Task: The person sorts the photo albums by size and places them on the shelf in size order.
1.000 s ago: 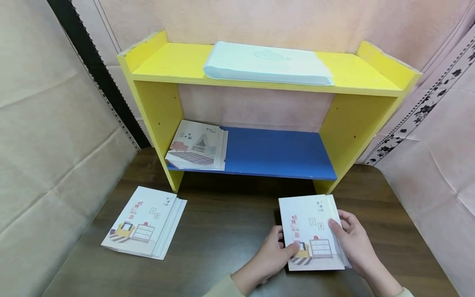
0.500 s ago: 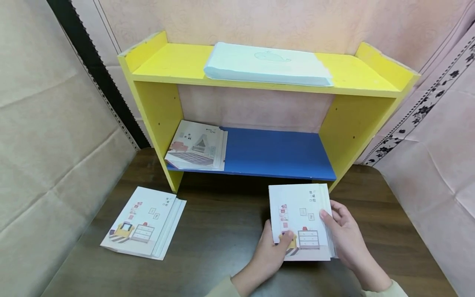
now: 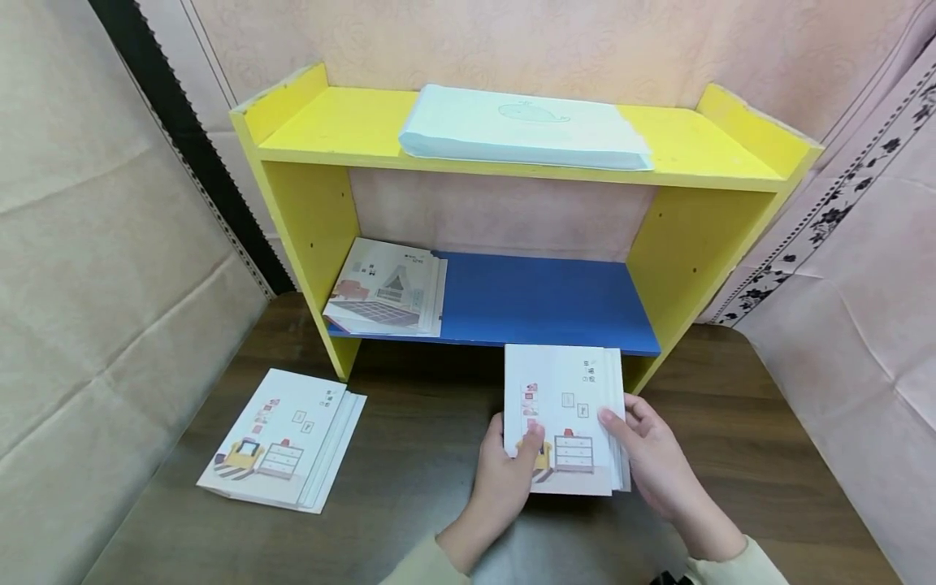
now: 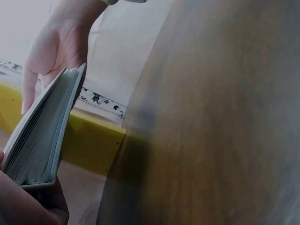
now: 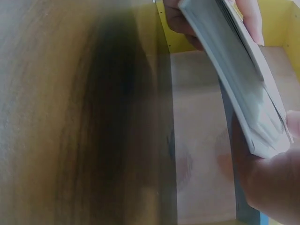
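Note:
Between both hands a white book is held above the table, its cover printed with a small dresser and a yellow armchair. My left hand grips its lower left edge, thumb on the cover. The right hand holds the right edge, thumb on top and fingers behind. In the left wrist view the book's page edges show between the two hands; the right wrist view shows its page block from below. A similar book lies on the table at the left.
A yellow shelf unit with a blue lower board stands behind. White books lie at the left of that board. A folded pale blue item with a whale print rests on top. Cloth screens surround the brown table.
Both hands have carried the book up and to the left, toward the shelf; its top now overlaps the front edge of the blue board in view. The book at the left has not moved.

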Tool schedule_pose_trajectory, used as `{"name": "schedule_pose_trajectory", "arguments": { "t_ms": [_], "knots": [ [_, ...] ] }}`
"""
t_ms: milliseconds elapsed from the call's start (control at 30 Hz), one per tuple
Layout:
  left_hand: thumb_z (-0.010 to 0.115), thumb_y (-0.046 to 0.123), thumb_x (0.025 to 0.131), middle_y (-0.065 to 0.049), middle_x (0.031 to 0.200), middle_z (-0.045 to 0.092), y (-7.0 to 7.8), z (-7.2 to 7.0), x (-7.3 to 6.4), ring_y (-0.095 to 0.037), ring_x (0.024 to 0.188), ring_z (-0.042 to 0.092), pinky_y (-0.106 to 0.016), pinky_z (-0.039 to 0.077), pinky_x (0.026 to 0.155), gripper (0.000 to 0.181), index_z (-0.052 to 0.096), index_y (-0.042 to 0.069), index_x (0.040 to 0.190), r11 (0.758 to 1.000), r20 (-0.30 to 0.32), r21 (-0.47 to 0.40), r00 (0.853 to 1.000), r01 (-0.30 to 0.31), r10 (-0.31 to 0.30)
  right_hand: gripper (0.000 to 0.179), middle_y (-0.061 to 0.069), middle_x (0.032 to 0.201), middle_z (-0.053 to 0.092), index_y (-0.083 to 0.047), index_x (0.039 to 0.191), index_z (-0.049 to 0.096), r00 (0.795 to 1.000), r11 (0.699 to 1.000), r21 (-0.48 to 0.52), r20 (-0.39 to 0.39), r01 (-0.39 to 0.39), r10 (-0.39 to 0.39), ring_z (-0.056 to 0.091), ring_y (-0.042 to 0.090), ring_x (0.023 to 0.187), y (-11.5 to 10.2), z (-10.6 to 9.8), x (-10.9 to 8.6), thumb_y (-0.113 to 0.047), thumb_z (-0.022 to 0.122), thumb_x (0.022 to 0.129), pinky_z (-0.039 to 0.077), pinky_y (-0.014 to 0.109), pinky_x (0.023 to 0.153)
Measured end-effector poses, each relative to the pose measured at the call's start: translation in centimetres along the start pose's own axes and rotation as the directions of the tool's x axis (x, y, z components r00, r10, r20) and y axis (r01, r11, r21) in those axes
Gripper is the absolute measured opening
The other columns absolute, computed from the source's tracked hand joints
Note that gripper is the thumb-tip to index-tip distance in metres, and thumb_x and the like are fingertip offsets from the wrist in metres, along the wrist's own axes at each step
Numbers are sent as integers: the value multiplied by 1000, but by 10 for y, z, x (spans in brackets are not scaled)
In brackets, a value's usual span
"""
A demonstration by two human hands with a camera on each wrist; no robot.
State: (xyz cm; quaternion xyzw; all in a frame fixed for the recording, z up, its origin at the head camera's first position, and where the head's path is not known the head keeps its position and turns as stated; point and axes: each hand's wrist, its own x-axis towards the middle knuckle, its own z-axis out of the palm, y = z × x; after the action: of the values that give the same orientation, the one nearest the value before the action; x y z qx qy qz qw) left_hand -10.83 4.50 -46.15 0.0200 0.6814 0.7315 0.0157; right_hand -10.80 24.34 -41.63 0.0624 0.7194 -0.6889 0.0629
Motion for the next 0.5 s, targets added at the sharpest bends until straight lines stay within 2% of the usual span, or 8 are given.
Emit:
{"name": "schedule_pose_trajectory", "arguments": {
  "t_ms": [233, 367, 500],
  "knots": [
    [61, 42, 94, -1, 95, 64, 8, -14, 8, -15, 82, 64, -31, 53, 71, 41, 50, 15, 123, 999, -33, -2, 999, 34, -34, 54, 18, 130, 57, -5, 138, 35, 996, 1000, -13, 88, -21, 22, 64, 29, 102, 9, 7, -1, -26, 62, 96, 55, 40, 81],
    [61, 44, 94, -2, 97, 64, 14, -23, 15, -16, 84, 64, -33, 53, 72, 45, 49, 14, 125, 999, -41, -16, 998, 48, -49, 54, 22, 130, 55, -2, 137, 34, 984, 1000, -18, 181, -7, 10, 63, 29, 105, 12, 11, -2, -21, 63, 96, 53, 41, 86],
    [59, 47, 93, -4, 101, 63, 19, -33, 21, -17, 88, 64, -34, 53, 75, 50, 46, 14, 129, 998, -14, -29, 998, 61, -61, 56, 24, 131, 54, -1, 138, 32, 967, 1000, -17, 253, 23, -18, 62, 32, 108, 14, 13, -3, -17, 63, 95, 51, 44, 90]
  ]
}}
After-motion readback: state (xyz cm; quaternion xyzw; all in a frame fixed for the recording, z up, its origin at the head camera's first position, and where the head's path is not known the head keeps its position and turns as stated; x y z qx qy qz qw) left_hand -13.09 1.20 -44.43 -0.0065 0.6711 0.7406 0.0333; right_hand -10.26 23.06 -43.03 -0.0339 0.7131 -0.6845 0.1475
